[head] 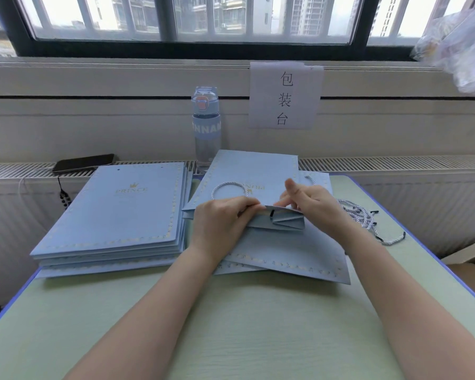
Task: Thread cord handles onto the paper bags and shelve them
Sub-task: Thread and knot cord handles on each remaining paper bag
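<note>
A light blue flat paper bag [291, 249] is lying in the middle of the pale green bench [231, 338], its mouth end pointing to the far side and lifting slightly under both hands; the left hand [220, 220] is pinching the rim of that mouth with curled fingers; the right hand [313, 201] is closing its curled fingertips on the same rim just to the right, thumb sticking up; a short black cord tip [271, 213] is showing at the rim between the 2 hands, and whether the right hand is also gripping cord I cannot tell; a second blue bag with upside-down gold print [247, 168] is lying just beyond, partly under the hands, and a white-and-blue twisted cord handle [231, 183] is looping across it; a loose bundle of white-and-blue twisted cords [365, 218] is lying on the bench just right of the right hand; a stack of light blue flat paper bags [115, 212] is sitting on the left side of the bench, apart from the hands; a clear plastic water bottle [206, 133] is standing at the far edge between the stack and the second bag; a black phone [83, 163] is resting on the far-left ledge; a white paper sign [284, 96] is hanging on the wall under the window.
</note>
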A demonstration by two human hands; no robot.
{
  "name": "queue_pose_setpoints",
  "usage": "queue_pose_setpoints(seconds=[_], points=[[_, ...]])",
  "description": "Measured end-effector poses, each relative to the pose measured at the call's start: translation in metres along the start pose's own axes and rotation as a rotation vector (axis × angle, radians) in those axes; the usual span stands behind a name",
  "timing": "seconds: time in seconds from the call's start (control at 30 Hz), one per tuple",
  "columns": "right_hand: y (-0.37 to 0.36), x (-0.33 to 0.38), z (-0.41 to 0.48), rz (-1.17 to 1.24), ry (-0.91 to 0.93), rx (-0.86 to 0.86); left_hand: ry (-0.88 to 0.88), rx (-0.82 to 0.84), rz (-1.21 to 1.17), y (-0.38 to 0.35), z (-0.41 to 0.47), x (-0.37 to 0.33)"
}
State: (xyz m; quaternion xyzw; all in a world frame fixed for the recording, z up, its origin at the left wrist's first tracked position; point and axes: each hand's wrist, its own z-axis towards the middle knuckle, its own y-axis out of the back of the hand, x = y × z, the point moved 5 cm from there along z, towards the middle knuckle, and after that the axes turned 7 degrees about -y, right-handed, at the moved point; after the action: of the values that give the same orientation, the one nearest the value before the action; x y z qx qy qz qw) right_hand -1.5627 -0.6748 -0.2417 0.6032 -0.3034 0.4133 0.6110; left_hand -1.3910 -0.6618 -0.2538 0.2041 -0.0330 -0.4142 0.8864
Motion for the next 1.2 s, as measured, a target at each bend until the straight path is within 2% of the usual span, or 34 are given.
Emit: queue_pose_setpoints(seconds=[0.1,0.2,0.3,0.4,0.5,0.67,0.83,0.97,1.1,1.2], points=[[0.002,0.004,-0.006,-0.087,0.071,0.122,0.044,-0.035,0.021,0.005,0.002,0.0],[0.001,0.004,-0.005,-0.143,0.086,0.151,0.045,-0.039,0.064,0.006,0.002,-0.003],[0.001,0.001,-0.002,-0.174,0.056,0.127,0.083,-0.011,0.052,0.001,0.002,-0.003],[-0.001,-0.001,0.0,-0.242,0.046,0.091,0.097,0.066,-0.075,-0.004,0.001,0.001],[-0.001,0.005,-0.002,-0.289,0.096,-0.023,0.016,0.092,-0.172,-0.003,0.003,0.002],[-0.002,0.013,-0.004,-0.284,0.174,-0.081,-0.22,0.069,-0.019,-0.002,0.004,-0.009],[-0.006,0.017,-0.006,-0.266,0.184,-0.059,-0.27,-0.029,0.026,0.003,0.005,-0.011],[-0.005,0.016,-0.006,-0.262,0.184,-0.056,-0.312,-0.013,0.011,0.004,0.005,-0.012],[-0.003,0.016,-0.006,-0.246,0.17,-0.061,-0.281,-0.008,-0.034,0.004,0.007,-0.012],[0.005,0.017,-0.008,-0.166,0.132,-0.126,-0.204,0.005,-0.117,0.006,0.008,-0.01]])
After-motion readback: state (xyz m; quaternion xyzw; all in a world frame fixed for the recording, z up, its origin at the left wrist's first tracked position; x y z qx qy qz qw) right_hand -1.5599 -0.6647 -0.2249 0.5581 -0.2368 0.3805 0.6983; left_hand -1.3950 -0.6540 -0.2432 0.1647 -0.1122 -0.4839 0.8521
